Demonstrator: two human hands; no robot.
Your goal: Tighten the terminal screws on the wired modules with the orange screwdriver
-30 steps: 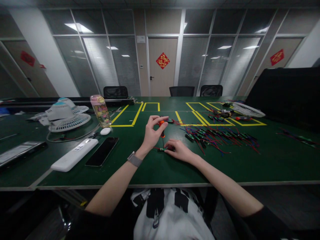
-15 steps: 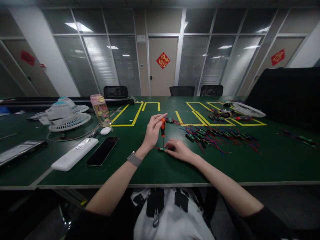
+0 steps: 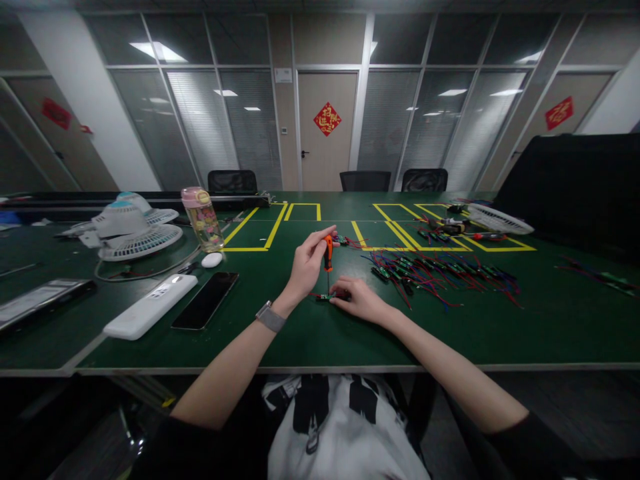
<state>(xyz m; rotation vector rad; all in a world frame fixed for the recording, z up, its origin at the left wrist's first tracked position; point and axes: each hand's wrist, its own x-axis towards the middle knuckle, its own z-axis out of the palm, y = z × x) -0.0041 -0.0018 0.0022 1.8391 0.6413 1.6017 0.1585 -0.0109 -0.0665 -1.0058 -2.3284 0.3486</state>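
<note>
My left hand (image 3: 303,267) pinches the orange and black handle of a small screwdriver (image 3: 328,255), held upright with its tip down on a little green circuit board (image 3: 324,297). My right hand (image 3: 359,301) lies on the green table (image 3: 310,333) with its fingers pressed on that board, which has red wires. A watch sits on my left wrist. A heap of similar small boards with red and blue wires (image 3: 440,273) lies to the right of my hands.
On the left lie a black phone (image 3: 205,301), a white power strip (image 3: 150,306), a white mouse (image 3: 212,259), a pink-capped bottle (image 3: 202,219) and white fans (image 3: 131,234). Another fan (image 3: 495,219) and tools lie far right. Yellow tape boxes mark the table. Black chairs stand behind.
My left fingers have shifted round the screwdriver handle, which now stands a bit more upright. My right hand stays on the board.
</note>
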